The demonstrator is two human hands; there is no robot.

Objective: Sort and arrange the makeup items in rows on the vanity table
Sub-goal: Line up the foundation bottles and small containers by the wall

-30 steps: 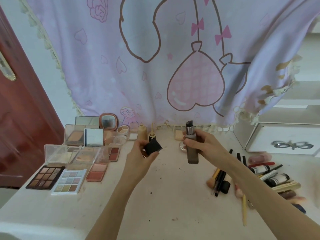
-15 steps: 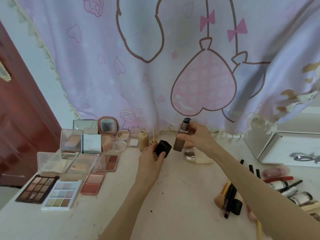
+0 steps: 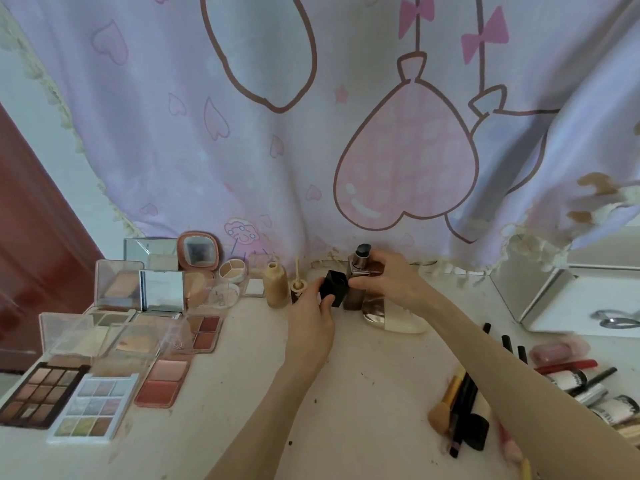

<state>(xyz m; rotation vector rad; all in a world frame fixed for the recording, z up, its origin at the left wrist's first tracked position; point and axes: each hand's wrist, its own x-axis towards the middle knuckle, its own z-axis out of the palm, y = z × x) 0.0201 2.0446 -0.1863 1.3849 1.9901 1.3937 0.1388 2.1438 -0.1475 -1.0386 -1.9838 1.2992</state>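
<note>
My right hand [image 3: 384,278] has lowered the tall brown glass pump bottle [image 3: 358,282] onto the far surface [image 3: 363,375], fingers gripping it, while my left hand [image 3: 311,313] pinches its square black cap [image 3: 334,287], ready for capping.

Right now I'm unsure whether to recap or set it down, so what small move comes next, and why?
Probably fit the black cap onto the pump bottle. The left hand holds the cap, open end up, beside the bottle, which the right hand steadies upright near the tan bottle with its pump bare.
</note>
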